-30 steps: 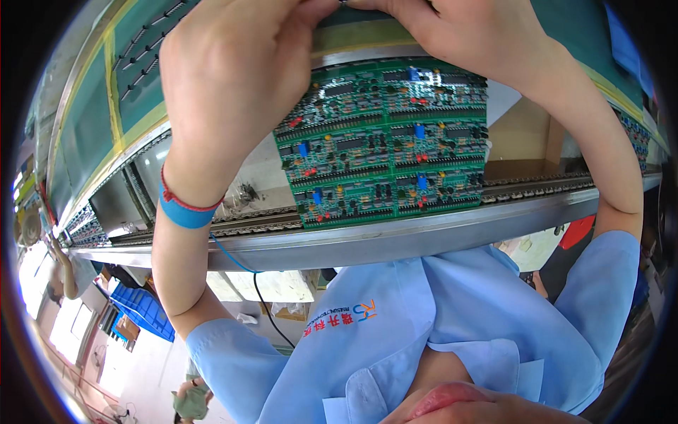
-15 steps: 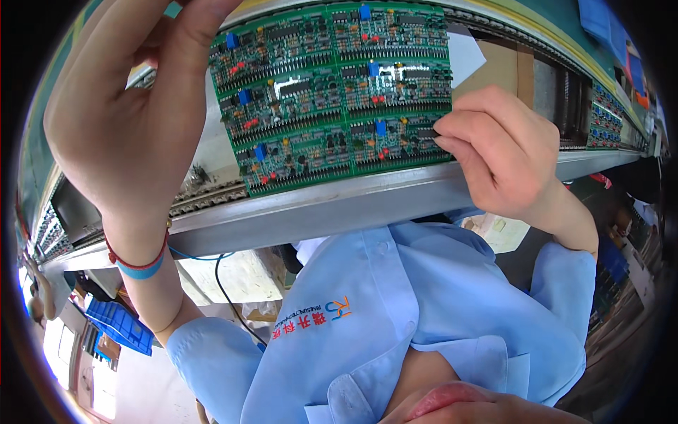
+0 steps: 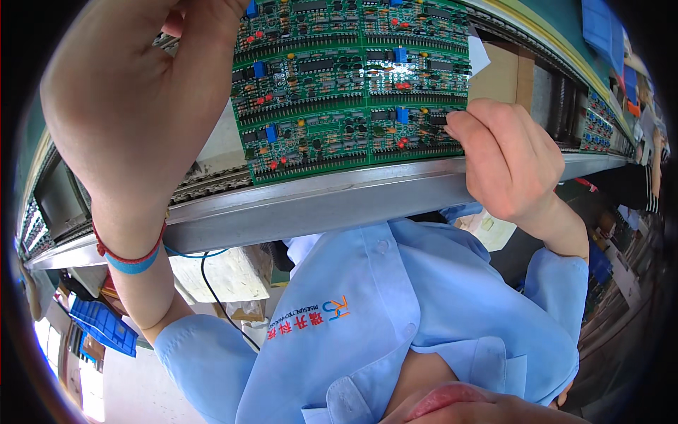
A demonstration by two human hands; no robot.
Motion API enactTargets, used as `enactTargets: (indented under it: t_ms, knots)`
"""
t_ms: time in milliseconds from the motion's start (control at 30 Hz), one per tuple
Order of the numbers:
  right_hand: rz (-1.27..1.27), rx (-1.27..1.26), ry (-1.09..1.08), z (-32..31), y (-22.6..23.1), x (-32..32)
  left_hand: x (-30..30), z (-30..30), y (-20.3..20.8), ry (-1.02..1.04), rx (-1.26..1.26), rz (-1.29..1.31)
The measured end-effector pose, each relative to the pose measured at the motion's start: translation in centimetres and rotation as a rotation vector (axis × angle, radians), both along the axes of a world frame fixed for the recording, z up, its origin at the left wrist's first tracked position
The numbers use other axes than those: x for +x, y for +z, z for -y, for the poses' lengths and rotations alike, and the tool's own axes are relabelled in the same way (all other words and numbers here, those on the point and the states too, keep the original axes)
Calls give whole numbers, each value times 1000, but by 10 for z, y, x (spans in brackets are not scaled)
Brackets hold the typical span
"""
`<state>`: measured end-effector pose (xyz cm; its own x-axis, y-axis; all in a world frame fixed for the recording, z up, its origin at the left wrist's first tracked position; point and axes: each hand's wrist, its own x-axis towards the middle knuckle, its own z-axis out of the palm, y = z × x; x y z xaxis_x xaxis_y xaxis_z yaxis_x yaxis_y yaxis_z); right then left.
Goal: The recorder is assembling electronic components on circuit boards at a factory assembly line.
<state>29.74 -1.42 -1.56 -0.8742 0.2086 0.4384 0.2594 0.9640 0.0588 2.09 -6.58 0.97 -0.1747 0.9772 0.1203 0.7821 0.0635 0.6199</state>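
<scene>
A green circuit board panel (image 3: 311, 113) lies on the rail line in front of me, with rows of dark chips, blue blocks, red parts and long pin strips. My right hand (image 3: 512, 159) has its thumb and index finger pinched together over the panel's right edge. Those fingertips meet the end of a dark chip (image 3: 437, 119) in the nearest row; what they grip, if anything, is hidden. My left hand (image 3: 141, 106) is raised over the panel's left side with fingers bent. Its fingertips run out past the top edge.
A metal rail (image 3: 332, 198) runs along the near side. Further right on the line sits another group of boards (image 3: 599, 121). Blue bins stand at the upper right (image 3: 604, 28) and lower left (image 3: 106, 326). Part of another person (image 3: 646, 180) shows at the far right.
The panel has shifted right and a little farther up in view. My right hand has moved slightly with it, still pinched at the same chip. My left hand covers more of the panel's far-left corner.
</scene>
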Motion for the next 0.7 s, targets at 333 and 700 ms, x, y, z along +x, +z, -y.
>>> enactTargets:
  t_ms: [333,700]
  knots:
    - [99,56,-16,1,8,-6,-14,3,-19,-117,126,-1]
    - [112,80,20,-2,8,-5,-22,4,-28,-246,290,-31]
